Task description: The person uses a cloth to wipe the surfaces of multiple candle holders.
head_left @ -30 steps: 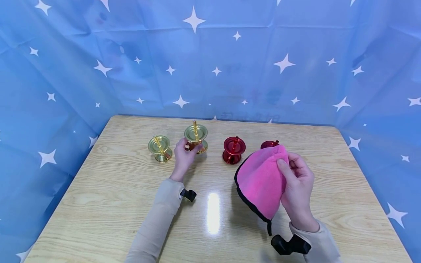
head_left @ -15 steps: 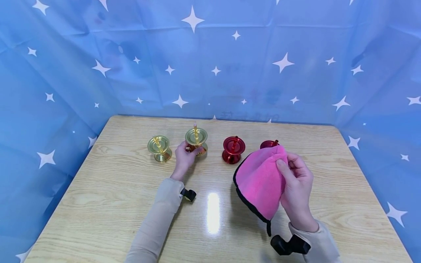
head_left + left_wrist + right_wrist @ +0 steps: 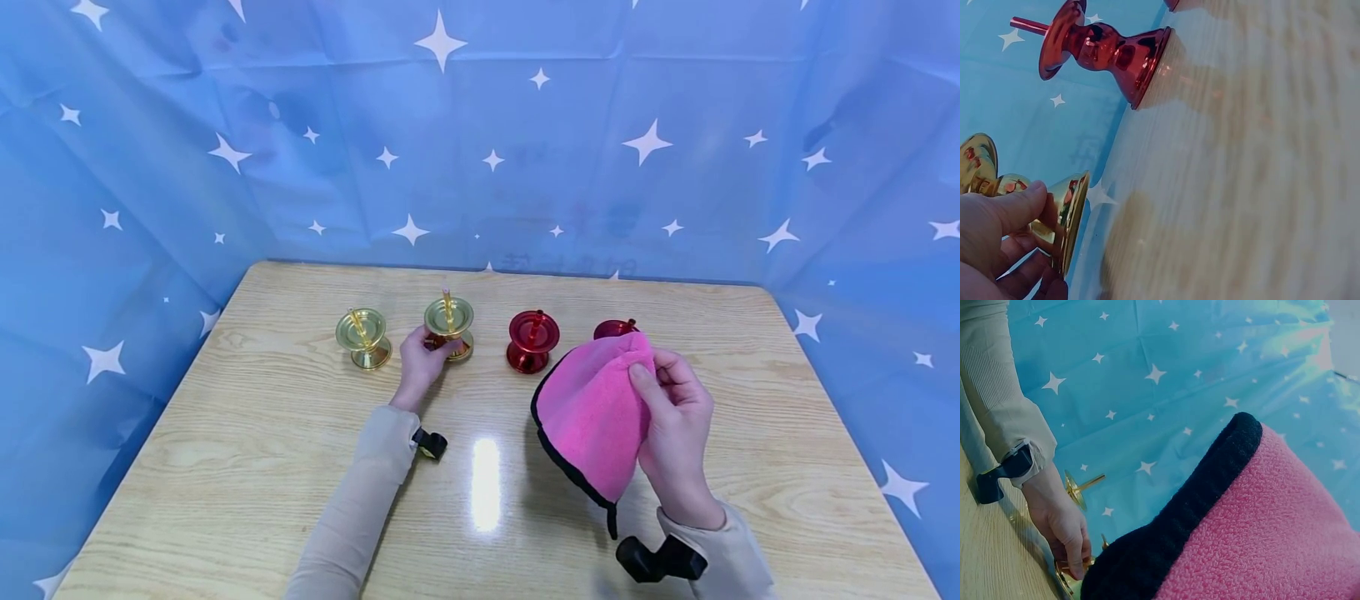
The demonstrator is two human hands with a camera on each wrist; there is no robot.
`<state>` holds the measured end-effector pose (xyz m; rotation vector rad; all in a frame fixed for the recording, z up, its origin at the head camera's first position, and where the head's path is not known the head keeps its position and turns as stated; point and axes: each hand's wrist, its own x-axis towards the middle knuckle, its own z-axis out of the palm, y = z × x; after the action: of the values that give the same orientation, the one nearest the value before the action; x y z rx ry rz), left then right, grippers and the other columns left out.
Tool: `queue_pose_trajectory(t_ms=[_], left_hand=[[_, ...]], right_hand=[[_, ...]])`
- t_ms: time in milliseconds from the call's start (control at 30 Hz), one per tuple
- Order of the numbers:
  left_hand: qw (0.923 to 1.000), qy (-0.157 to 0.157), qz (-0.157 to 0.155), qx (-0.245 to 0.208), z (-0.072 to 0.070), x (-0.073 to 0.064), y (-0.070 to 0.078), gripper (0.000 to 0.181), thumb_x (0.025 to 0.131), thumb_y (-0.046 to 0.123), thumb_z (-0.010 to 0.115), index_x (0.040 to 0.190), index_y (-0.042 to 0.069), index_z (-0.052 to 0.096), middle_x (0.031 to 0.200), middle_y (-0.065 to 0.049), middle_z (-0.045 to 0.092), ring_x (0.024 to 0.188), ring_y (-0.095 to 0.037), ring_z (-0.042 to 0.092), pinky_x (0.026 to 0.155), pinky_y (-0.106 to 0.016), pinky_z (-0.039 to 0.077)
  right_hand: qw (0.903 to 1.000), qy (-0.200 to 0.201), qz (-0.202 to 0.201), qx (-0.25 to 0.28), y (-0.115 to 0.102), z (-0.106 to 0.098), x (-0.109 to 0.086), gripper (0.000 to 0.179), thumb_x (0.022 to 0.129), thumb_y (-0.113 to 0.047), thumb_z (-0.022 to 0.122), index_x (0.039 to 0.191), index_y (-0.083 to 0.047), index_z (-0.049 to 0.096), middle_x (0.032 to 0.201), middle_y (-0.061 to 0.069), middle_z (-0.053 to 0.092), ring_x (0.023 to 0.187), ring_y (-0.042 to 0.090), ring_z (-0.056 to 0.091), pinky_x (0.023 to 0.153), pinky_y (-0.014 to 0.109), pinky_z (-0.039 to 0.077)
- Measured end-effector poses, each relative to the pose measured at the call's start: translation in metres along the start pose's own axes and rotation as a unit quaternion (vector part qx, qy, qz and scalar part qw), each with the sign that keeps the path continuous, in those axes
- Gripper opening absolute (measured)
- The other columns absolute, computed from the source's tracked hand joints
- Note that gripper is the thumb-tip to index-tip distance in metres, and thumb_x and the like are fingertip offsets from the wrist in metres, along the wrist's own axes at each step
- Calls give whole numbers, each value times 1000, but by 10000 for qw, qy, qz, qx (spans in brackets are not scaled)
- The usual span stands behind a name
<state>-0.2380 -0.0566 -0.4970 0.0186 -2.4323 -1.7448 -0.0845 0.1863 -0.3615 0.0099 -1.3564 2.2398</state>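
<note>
My left hand [image 3: 422, 358] grips a gold candle holder [image 3: 449, 318] by its waist, thumb on the near side. In the left wrist view the flared gold base [image 3: 1066, 219] is close over the tabletop. The holder is upright, its spike pointing up from the dish. Raised over the table at the right, my right hand [image 3: 678, 429] pinches a pink cloth [image 3: 596, 408] with black edging between thumb and fingers. The cloth hangs down in folds, and a black loop [image 3: 612, 521] dangles from its lower corner. In the right wrist view the cloth [image 3: 1272, 531] hides the right hand.
A second gold candle holder [image 3: 363, 332] stands left of my left hand. To the right are a red candle holder [image 3: 533, 337] and another red one [image 3: 613, 328], partly covered by the cloth. Behind the wooden table [image 3: 247, 467] hangs a blue star-patterned curtain [image 3: 337, 167].
The gold candle holder in my left hand has come slightly down and toward me. My right hand and the pink cloth have stayed nearly still.
</note>
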Motion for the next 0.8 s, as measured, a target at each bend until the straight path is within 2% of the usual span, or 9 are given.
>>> queue_pose_trajectory(t_ms=[133, 300, 500, 800], left_hand=[[10000, 0, -69, -31, 1, 1, -3, 26, 75, 8, 78, 96, -2, 66, 91, -16, 66, 83, -27, 60, 72, -33, 48], [9997, -66, -237, -50, 2, 1, -5, 28, 75, 8, 78, 99, -3, 67, 98, -17, 68, 93, -28, 62, 82, -38, 50], [9996, -99, -244, -79, 4, 2, -6, 30, 72, 5, 79, 99, -3, 67, 99, -18, 68, 94, -28, 64, 82, -37, 50], [9989, -45, -362, 285, 3, 1, -4, 34, 71, 6, 80, 101, -4, 67, 101, -19, 68, 98, -30, 63, 87, -38, 49]], right_hand=[[10000, -8, 0, -33, 0, 0, 0, 11, 84, 9, 62, 93, 6, 65, 77, 10, 60, 63, 14, 56, 54, 19, 48], [9999, -29, -11, -97, -1, 1, 0, 11, 84, 9, 61, 93, 6, 66, 77, 9, 61, 63, 14, 56, 53, 18, 47], [10000, -48, -21, -44, -1, 1, 0, 11, 84, 10, 61, 93, 6, 66, 76, 9, 60, 63, 13, 56, 53, 18, 47], [10000, 7, 35, -91, -1, 2, 0, 10, 84, 9, 61, 92, 5, 66, 76, 9, 60, 63, 13, 55, 53, 18, 47]])
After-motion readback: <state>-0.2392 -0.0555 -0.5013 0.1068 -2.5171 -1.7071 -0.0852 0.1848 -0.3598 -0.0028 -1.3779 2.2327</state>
